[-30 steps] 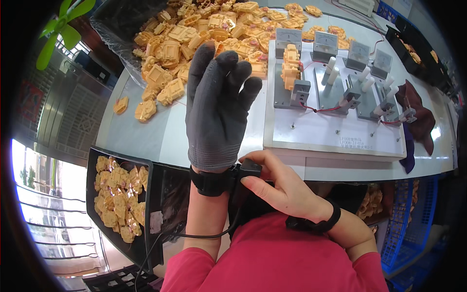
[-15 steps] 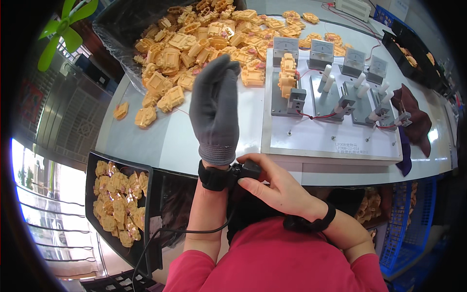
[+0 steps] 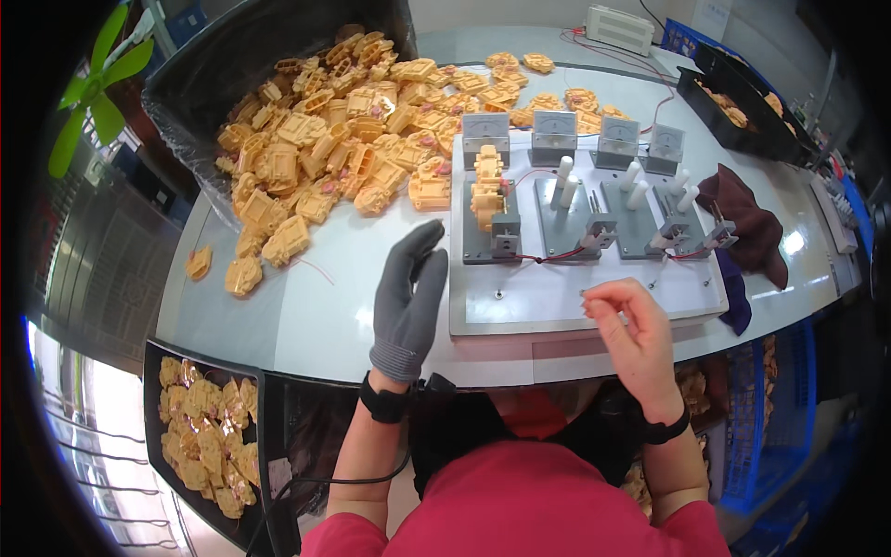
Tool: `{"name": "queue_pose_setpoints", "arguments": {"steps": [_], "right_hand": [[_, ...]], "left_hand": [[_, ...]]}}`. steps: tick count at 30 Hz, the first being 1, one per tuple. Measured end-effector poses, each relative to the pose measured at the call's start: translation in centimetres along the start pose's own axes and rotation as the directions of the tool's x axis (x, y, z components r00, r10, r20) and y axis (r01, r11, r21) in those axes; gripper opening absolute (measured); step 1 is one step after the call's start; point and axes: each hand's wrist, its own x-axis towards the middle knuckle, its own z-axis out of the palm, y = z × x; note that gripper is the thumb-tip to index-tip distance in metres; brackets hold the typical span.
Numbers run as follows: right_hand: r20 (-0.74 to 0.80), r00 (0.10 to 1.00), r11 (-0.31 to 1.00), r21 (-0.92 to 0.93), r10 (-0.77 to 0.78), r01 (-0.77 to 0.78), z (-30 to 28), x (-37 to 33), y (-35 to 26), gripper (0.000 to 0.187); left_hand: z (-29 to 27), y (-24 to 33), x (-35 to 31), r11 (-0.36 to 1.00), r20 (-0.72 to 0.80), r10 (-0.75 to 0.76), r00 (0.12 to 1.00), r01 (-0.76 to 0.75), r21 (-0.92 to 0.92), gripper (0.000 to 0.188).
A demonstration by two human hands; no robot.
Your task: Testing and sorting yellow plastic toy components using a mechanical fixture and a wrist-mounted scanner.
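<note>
My left hand (image 3: 406,302), in a grey glove, hovers over the table just left of the white test board (image 3: 575,302). Its thumb stands a little apart from the extended fingers, and nothing is in it. In front of the board's near edge is my bare right hand (image 3: 636,339), its fingers curled and the tips close to the thumb; I see nothing between them. On the board stand several grey fixtures with white pegs (image 3: 566,186) and analog meters (image 3: 554,135). A yellow plastic housing (image 3: 486,190) sits upright in the leftmost fixture.
A heap of yellow housings (image 3: 306,139) spills from a black lined bin (image 3: 200,88). A black crate (image 3: 263,436) of housings is below the table at left, a blue basket (image 3: 742,418) at lower right. Dark cloths (image 3: 752,227) lie beside the board. A green fan (image 3: 93,88) is at far left.
My right hand has left the black device at my left wrist and moved right, toward the board's near edge. My left hand has drawn lower, and its thumb now shows apart from the fingers.
</note>
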Motion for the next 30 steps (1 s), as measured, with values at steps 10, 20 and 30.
{"name": "queue_pose_setpoints", "arguments": {"steps": [10, 20, 30], "right_hand": [[0.231, 0.964, 0.963, -0.198, -0.135, 0.182, 3.7, 2.5, -0.8, 0.013], [0.341, 0.935, 0.940, -0.276, -0.100, 0.201, 7.1, 3.7, 0.3, 0.016], [0.227, 0.959, 0.908, -0.344, -0.169, 0.241, 7.0, 4.1, 1.5, 0.009]], "left_hand": [[2.6, -1.6, 7.3, 0.991, 0.293, -0.084, 0.952, 0.111, -0.077, 0.059], [0.1, -1.9, 5.6, 0.947, 0.300, -0.102, 0.949, 0.185, -0.264, 0.058], [-1.8, 0.5, 9.1, 0.850, -0.077, -0.084, 0.993, 0.031, -0.525, 0.040]]}}
